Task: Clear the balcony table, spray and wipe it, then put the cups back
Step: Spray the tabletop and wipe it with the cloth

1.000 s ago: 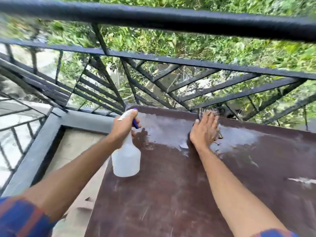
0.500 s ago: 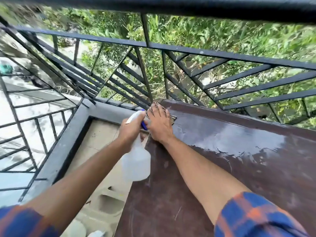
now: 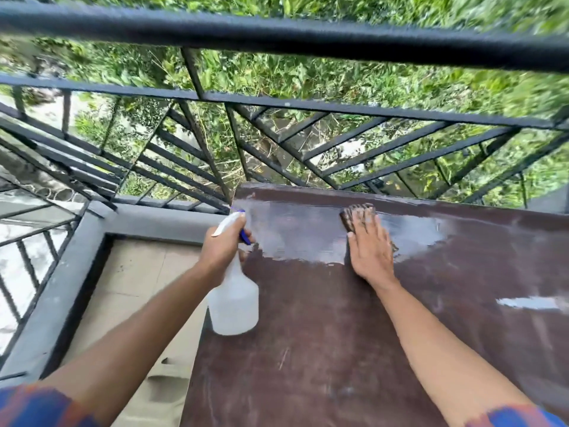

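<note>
Head view: left hand (image 3: 222, 246) is gripping the spray bottle (image 3: 234, 300) at the table's (image 3: 323, 349) left edge; right hand (image 3: 368, 246), fingers flat, is pressing the cloth (image 3: 351, 214) near the wet far edge.

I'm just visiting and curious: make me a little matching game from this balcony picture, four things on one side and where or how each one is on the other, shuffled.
Things:
1. spray bottle
2. cloth
3. table
4. railing

States:
A. black, beyond the table's far edge
B. gripped by the left hand
C. brown, wet along its far part
D. pressed flat under the right hand

Pairs: 1-B; 2-D; 3-C; 4-A
</note>
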